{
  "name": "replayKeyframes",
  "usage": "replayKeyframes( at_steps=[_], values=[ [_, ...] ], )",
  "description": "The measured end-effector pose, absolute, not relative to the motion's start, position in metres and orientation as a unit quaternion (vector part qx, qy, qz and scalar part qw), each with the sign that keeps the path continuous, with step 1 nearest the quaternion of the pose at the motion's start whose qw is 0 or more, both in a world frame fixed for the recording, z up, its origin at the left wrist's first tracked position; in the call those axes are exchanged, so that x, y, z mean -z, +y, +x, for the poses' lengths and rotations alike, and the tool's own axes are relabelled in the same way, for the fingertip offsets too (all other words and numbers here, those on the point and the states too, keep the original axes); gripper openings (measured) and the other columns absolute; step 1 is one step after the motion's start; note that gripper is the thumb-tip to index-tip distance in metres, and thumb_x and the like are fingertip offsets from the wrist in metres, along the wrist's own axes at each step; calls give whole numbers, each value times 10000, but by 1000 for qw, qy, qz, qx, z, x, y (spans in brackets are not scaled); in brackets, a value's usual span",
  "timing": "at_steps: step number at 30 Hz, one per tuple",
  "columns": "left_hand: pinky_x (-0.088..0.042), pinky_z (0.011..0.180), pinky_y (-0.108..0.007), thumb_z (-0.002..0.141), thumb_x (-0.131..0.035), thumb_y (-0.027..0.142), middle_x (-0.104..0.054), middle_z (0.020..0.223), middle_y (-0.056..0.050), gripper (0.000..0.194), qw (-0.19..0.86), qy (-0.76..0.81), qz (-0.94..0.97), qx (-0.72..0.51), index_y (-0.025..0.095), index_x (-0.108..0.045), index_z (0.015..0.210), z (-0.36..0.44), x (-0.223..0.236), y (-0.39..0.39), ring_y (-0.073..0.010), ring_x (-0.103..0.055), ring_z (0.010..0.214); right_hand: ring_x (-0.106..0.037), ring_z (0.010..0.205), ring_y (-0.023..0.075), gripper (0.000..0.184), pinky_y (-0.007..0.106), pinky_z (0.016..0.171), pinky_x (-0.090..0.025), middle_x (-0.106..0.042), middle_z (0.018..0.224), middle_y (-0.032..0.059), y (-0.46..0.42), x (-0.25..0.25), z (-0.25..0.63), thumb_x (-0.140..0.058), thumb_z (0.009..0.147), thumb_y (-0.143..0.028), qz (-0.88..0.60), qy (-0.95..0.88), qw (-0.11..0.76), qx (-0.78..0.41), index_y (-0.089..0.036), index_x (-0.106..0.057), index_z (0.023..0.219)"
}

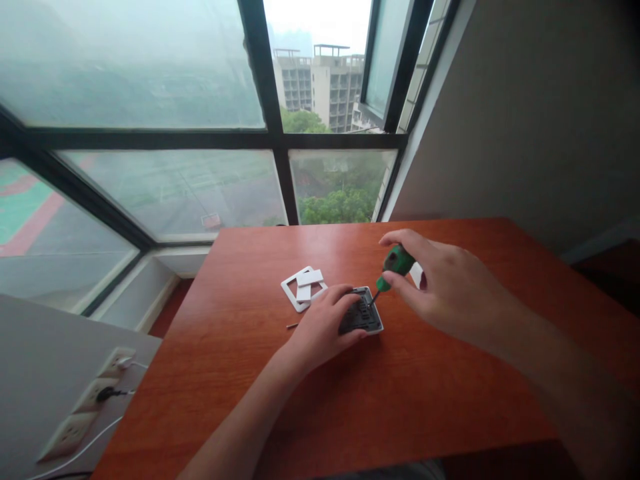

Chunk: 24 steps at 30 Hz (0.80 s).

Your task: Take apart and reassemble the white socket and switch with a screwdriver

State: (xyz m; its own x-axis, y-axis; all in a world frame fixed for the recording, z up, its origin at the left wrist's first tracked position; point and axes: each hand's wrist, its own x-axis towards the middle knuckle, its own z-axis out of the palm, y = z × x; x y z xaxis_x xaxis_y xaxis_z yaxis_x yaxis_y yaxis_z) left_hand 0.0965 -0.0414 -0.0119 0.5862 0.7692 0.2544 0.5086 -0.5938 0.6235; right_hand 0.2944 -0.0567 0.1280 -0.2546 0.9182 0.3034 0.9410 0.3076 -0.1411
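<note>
My left hand (327,323) rests on a square wall switch module (364,319) with a dark grey back, and its fingers press it down on the red-brown table (400,400). In my right hand (440,283) is a small green-handled screwdriver (395,265), fingers closed round the handle, tip down on the module's upper right part. A white switch frame (293,293) with two white rocker covers (307,283) on it lies just left of my left hand. One small dark screw (292,326) lies on the table beside my left wrist.
The table stands in a corner, with a large dark-framed window (270,140) behind it and a grey wall (525,113) on the right. At lower left a white surface carries wall sockets (90,400) with plugged-in cables.
</note>
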Motion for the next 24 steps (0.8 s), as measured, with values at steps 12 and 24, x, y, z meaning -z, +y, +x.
replayKeyframes(
  at_steps=[12,24],
  values=[
    [-408,1053,-474,765,-744,352,-483,1371,-104,565,248,373,859,-250,256,-514,1271,96,11,-42,-303,-488,1231,-632,679,166,301,267,568,-379,-713,969,28,-59,-132,290,-554,844,-266,-569,-801,187,-22,-235,-546,1143],
    [-393,1066,-459,753,-760,344,-473,1384,-99,585,248,377,858,-246,246,-508,1272,97,14,-42,-296,-475,1240,-648,791,193,221,278,595,-433,-689,976,43,-56,-126,296,-543,854,-265,-544,-806,234,-17,-212,-569,1066]
  ],
)
